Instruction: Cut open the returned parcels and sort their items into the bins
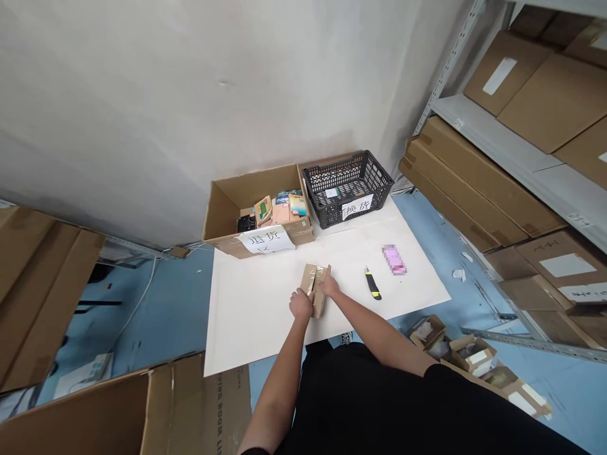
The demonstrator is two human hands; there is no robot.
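Note:
A small brown cardboard parcel [313,279], sealed with clear tape, lies on the white table [256,309]. My left hand [301,304] is closed around its near end. My right hand [328,284] rests on its right side with the fingers pressed against the top. A black and yellow utility knife [372,284] lies on the table just right of my right hand, and a blurred pink flat object [394,259] lies beyond the knife.
An open cardboard box [227,208] with small packages and a paper label stands at the table's back, beside a black plastic crate [348,186]. Metal shelving [502,151] with cartons fills the right. Large cartons [42,278] stand left and open small boxes [469,354] lie on the blue floor.

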